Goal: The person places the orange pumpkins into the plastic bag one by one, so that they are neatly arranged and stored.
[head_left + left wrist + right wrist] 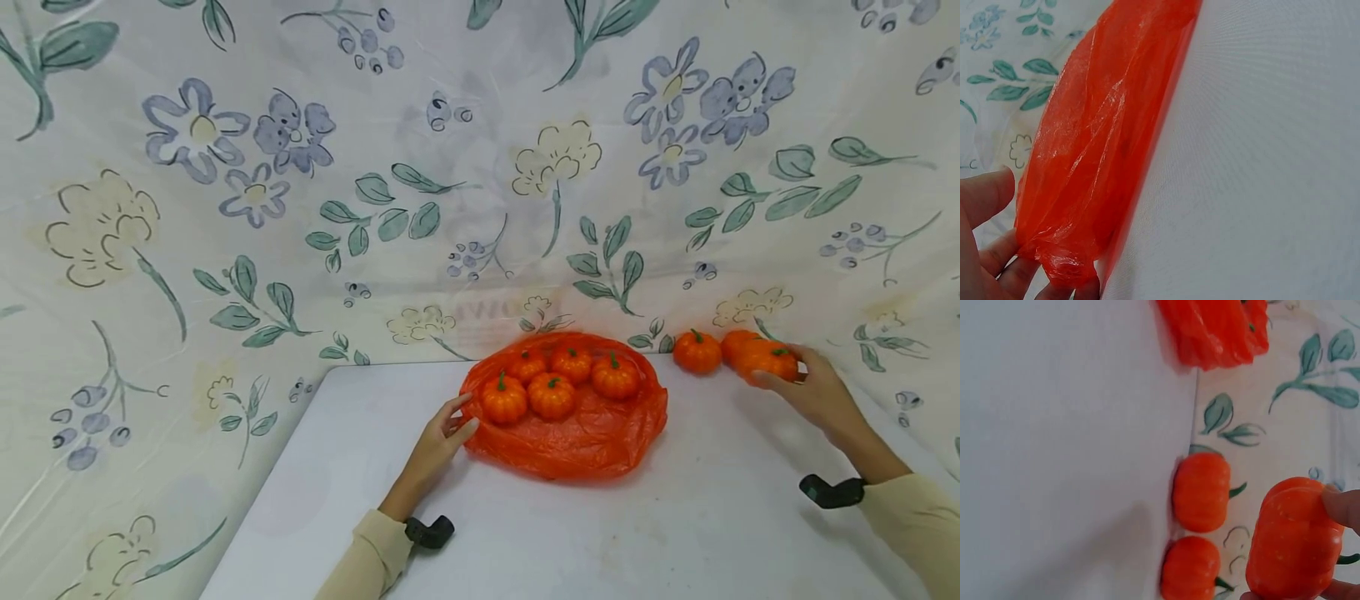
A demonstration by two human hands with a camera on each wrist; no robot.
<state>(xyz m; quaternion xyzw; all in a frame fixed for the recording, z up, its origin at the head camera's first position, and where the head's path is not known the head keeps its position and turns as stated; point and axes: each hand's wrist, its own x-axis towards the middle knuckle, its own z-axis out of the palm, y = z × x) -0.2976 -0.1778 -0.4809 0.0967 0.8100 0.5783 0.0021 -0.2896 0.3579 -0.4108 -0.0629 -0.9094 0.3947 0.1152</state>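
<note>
My right hand (812, 392) grips a small orange toy pumpkin (767, 362), its thumb and fingers on opposite sides. In the right wrist view this ribbed pumpkin (1297, 540) with a green stem is held up in front of the camera. An orange-red plastic bag (570, 446) lies spread on the table with its mouth wide, and several pumpkins (552, 396) sit inside. At the bag's left side is my left hand (437, 442). The left wrist view has its fingers (1019, 275) against the crinkled bag (1097, 144), with the thumb apart from it.
Two more pumpkins stand along the back edge of the white table (300, 508), one (697, 352) left of the held one and another (738, 340) partly hidden behind it. A floral sheet (480, 150) hangs behind the table. Each wrist wears a black camera mount (831, 492).
</note>
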